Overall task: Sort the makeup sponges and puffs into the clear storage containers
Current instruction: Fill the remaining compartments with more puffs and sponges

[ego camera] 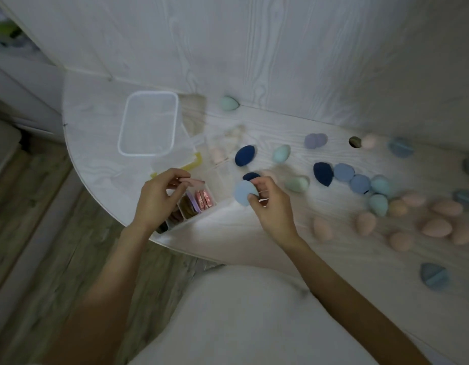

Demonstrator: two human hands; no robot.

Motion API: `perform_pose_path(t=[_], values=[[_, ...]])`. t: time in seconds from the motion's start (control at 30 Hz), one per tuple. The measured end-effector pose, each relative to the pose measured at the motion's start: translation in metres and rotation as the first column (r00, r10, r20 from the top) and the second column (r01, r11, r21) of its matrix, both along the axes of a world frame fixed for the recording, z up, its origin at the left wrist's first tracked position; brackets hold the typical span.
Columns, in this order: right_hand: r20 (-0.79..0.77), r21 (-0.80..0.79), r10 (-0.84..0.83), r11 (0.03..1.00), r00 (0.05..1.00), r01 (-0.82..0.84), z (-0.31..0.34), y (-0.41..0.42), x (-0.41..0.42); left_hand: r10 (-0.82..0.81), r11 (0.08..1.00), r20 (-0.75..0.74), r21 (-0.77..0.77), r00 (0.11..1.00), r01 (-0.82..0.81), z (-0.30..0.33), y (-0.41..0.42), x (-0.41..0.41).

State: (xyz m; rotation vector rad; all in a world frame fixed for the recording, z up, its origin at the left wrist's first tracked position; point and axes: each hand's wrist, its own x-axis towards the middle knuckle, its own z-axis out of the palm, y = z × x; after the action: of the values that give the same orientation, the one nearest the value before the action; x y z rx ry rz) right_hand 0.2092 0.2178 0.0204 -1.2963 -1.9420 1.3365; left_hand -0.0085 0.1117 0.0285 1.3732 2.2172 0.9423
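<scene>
Sponges and puffs: scattered across the white table (254,233), mostly to the right; blue, teal and pink.
Right hand (270,204): fingers pinch a light blue puff (244,192) just right of the divided clear container (199,206).
Left hand (159,198): fingertips pinch a pink puff (194,182) above the container's compartments.
Clear lid (149,122): lies flat behind the container.

both hands (159,198) (270,204) in pinching grip
</scene>
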Motion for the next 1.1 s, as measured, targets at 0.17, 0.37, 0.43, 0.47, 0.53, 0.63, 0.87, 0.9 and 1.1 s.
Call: perform_pose_path(t=[0.17,0.37,0.43,0.47,0.53,0.63,0.87,0.9,1.1], values=[[0.019,-0.016,-0.036,0.999,0.999,0.036,-0.003,0.001,-0.026,-0.228,0.972,-0.027,-0.071,0.973,0.226,-0.012,0.018,-0.014],[0.066,0.002,-0.065,0.998,0.996,0.065,-0.008,0.003,-0.04,-0.237,0.969,0.016,-0.074,0.971,0.238,-0.022,0.023,-0.026],[0.068,0.027,-0.073,0.997,0.995,0.071,-0.007,0.003,-0.041,-0.24,0.969,0.021,-0.052,0.971,0.241,-0.02,0.031,-0.024],[0.071,0.038,-0.076,0.997,0.995,0.073,-0.007,0.003,-0.039,-0.258,0.965,0.018,-0.04,0.966,0.259,-0.02,0.035,-0.022],[0.073,0.06,-0.072,0.996,0.995,0.068,-0.007,0.004,-0.038,-0.316,0.949,-0.01,-0.012,0.949,0.316,-0.017,0.04,-0.021],[0.082,0.076,-0.068,0.995,0.994,0.062,-0.007,0.006,-0.04,-0.404,0.914,-0.049,0.001,0.913,0.405,-0.017,0.036,-0.029],[0.388,0.393,0.093,0.883,0.917,-0.256,-0.018,0.003,-0.069,-0.255,0.963,-0.098,0.069,0.962,0.262,-0.022,0.017,-0.032],[0.481,0.409,0.108,0.85,0.87,-0.332,-0.02,0.003,-0.075,-0.233,0.968,-0.098,0.074,0.968,0.24,-0.022,0.014,-0.032],[0.634,0.327,0.168,0.826,0.755,-0.458,-0.024,0.002,-0.091,-0.103,0.99,-0.019,0.099,0.995,0.104,-0.029,-0.003,-0.026]])
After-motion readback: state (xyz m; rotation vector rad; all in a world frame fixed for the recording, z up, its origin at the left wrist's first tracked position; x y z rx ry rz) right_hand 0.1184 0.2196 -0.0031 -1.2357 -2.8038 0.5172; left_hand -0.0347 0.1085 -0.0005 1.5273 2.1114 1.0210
